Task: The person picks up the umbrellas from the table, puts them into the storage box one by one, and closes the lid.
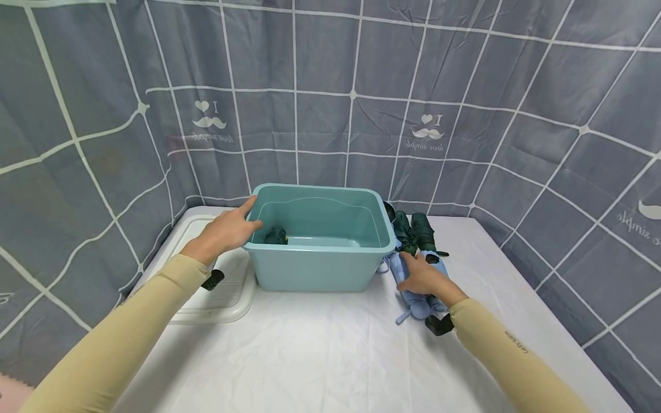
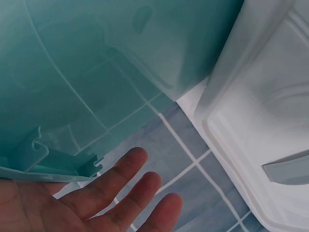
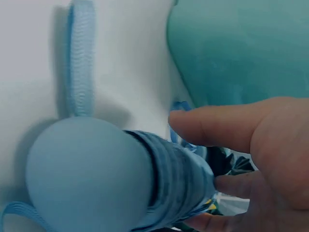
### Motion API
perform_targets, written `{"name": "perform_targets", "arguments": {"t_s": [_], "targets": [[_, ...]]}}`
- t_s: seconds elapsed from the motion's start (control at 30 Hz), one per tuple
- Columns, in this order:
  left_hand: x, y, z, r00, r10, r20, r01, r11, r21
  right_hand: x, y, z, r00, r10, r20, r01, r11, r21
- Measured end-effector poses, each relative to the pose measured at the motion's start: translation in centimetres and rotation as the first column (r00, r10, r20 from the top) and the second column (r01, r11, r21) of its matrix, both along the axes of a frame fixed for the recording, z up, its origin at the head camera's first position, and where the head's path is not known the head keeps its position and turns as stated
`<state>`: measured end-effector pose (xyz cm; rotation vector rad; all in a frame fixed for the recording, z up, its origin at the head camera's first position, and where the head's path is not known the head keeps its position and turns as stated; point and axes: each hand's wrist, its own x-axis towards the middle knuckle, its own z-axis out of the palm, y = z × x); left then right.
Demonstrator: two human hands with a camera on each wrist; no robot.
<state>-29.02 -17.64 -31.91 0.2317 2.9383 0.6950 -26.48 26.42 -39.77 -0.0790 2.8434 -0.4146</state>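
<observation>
We see the left hand [image 1: 225, 232] resting with straight, relaxed fingers on the left rim of the teal plastic storage tub [image 1: 320, 275], which stands near the back edge of the white-covered table [image 1: 320, 355]. The right hand [image 1: 420, 276] grasps a folded light-blue umbrella [image 1: 413, 301] lying just beside the tub's right wall, its rounded handle [image 3: 87, 174] toward us. Dark green folded umbrellas [image 1: 415, 232] lie behind it. A clear plastic lid [image 1: 227, 292] sits at the table's left edge.
</observation>
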Motion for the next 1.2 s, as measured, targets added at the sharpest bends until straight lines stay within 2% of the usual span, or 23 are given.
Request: {"name": "perform_targets", "arguments": {"t_s": [0.2,0.37,0.73,0.97,1.2], "targets": [[-0.1,-0.1,0.1,1.000,0.001,-0.006,-0.001,1.000,0.005,0.0,-0.1,-0.5,0.998,-0.049,-0.028,0.049,0.999,-0.009],[-0.1,-0.1,0.2,1.000,0.003,-0.003,-0.003,1.000,0.016,-0.1,0.1,-0.5,0.998,-0.057,-0.024,0.056,0.998,-0.017],[-0.3,0.1,0.1,1.000,0.002,-0.012,-0.002,1.000,0.000,-0.2,1.2,0.2,0.997,-0.071,0.006,0.071,0.990,-0.118],[-0.2,0.1,0.1,1.000,-0.006,-0.006,0.006,1.000,0.002,-0.2,2.0,1.0,0.998,-0.056,-0.008,0.051,0.961,-0.271],[0.0,-0.1,-0.2,1.000,-0.004,-0.001,0.004,1.000,0.006,-0.3,2.2,1.9,0.998,-0.057,-0.008,0.051,0.935,-0.351]]}}
